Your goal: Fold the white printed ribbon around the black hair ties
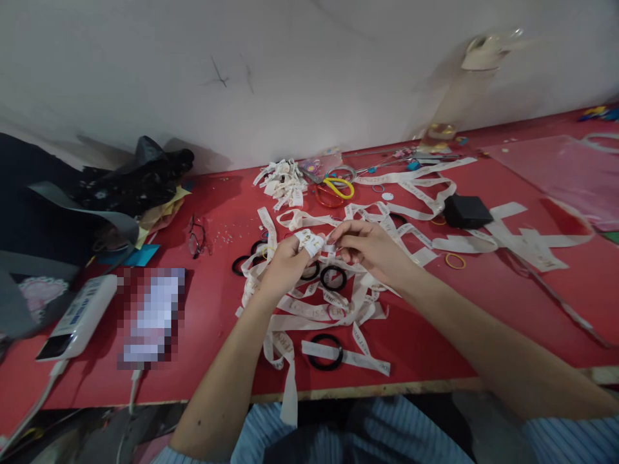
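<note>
Wall [309, 96]: plain, pale grey, spans the upper frame; meets the tabletop along a line that rises toward the right.
Wall marks [220, 74]: thin, dark, crossed strokes, upper left of centre; fainter streak just beside.
Tabletop [217, 348]: red, flat, fills the mid-frame from left to right.
Front edge [411, 388]: pale, worn strip, lower frame.
Below table: dim, greyish, lower left; surface unclear.
Light: subdued, soft-shadowed.
</note>
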Motion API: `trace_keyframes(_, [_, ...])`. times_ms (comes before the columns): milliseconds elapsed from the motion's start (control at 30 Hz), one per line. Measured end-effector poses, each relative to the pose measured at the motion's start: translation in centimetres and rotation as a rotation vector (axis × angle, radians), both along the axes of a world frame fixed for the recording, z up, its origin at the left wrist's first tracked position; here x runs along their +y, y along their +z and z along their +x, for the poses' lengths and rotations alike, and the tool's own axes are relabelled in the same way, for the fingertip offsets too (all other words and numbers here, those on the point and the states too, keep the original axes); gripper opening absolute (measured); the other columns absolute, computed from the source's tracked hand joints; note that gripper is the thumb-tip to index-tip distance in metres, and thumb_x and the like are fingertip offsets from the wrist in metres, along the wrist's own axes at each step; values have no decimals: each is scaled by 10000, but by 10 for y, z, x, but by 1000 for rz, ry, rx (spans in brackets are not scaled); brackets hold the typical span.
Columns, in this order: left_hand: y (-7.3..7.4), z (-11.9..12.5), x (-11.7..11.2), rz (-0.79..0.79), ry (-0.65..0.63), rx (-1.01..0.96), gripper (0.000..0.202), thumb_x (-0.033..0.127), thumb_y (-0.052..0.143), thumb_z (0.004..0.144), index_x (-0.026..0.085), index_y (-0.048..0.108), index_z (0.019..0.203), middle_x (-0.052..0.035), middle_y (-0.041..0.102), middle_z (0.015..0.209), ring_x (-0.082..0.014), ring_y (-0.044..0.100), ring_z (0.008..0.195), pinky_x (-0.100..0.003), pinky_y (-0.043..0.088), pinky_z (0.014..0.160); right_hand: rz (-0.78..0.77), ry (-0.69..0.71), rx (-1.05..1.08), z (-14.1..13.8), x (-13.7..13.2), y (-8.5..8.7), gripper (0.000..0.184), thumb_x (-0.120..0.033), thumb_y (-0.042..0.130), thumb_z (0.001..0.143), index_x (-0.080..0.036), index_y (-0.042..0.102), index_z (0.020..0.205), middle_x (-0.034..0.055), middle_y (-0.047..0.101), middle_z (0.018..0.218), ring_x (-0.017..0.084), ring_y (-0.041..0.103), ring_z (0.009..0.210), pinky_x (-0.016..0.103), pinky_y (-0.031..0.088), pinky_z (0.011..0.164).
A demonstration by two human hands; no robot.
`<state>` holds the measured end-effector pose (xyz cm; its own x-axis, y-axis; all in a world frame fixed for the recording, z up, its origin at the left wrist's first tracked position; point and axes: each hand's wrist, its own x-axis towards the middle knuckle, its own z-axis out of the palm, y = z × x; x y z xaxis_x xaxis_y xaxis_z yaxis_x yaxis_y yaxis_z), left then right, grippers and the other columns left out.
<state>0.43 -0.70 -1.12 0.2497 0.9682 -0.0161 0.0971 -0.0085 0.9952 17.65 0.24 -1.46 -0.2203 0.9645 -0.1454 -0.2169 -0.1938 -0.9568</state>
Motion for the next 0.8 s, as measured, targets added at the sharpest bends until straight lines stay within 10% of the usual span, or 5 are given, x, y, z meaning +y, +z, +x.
trace_keyframes(367, [5,-1,3,-330,37,-586,284,347,668,790,160,480,689,102,270,485,-16,181,387,-153,142,386,21,99,172,-1,-2,2,205,-193,745,722,-191,647,902,12,721,881,186,736,866,296,588,822])
trace_keyframes(800, [-4,5,4,-474,-10,-708,269,329,692,772,150,496,726,107,274,485,-10,178,371,-131,145,362,271,47,-247,-5,-7,8,228,-375,714,782,-186,603,849,-7,665,675,136,676,580,259,581,570])
